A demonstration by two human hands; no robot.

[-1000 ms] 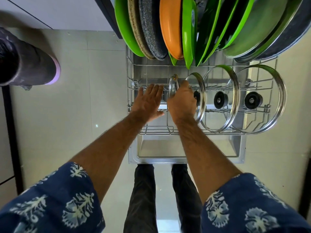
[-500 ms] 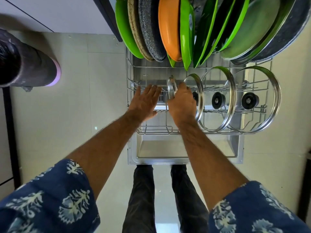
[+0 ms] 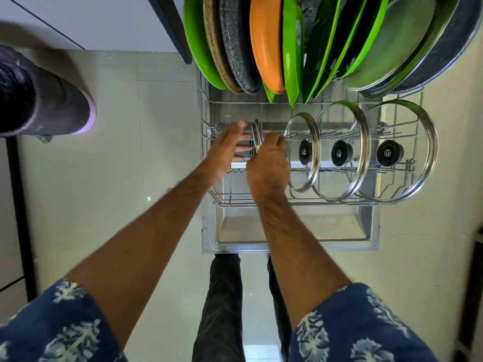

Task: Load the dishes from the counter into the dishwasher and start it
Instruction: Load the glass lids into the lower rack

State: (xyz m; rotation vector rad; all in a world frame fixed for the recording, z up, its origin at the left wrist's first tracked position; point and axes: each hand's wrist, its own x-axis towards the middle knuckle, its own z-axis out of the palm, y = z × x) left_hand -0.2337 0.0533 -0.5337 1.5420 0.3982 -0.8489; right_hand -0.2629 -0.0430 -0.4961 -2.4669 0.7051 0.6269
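A small glass lid with a steel rim (image 3: pixel 257 135) stands on edge in the pulled-out wire rack (image 3: pixel 261 199) of the dishwasher. My right hand (image 3: pixel 266 163) grips this lid from the right side. My left hand (image 3: pixel 230 145) reaches into the rack just left of the lid, fingers straight, holding nothing. To the right, three larger glass lids (image 3: pixel 339 152) with black knobs stand upright in the rack. Above them a row of green, orange and speckled plates and pans (image 3: pixel 266 43) stands on edge.
The open dishwasher door (image 3: pixel 287 239) lies flat below the rack, over my legs. A dark cylindrical object with a pink rim (image 3: pixel 52 100) shows at the left over the pale tiled floor. A dark cabinet edge (image 3: pixel 170 27) runs above the rack's left corner.
My left hand has turned from lying flat on the rack to edge-on beside the small lid. My right hand has stayed on the lid, which now stands more upright.
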